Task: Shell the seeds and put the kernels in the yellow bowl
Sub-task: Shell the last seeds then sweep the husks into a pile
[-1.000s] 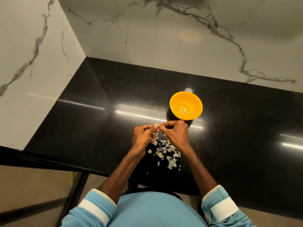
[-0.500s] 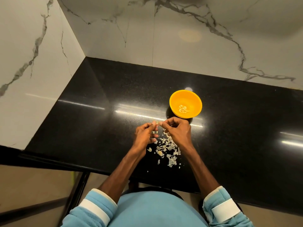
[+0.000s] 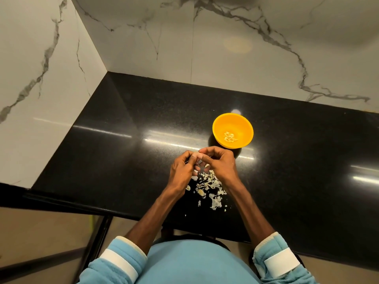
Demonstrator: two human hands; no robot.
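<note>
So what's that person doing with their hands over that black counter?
A person is shelling seeds. The left hand and right hand together pinch one small seed, above a pile of empty shells on the black counter. A few kernels already lie in the yellow bowl just beyond.

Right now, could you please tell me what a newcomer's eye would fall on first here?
The yellow bowl stands out on the black counter, a few pale kernels in its bottom. Just nearer, the left hand and right hand meet, fingers pinching what seems a seed, above scattered shells.
</note>
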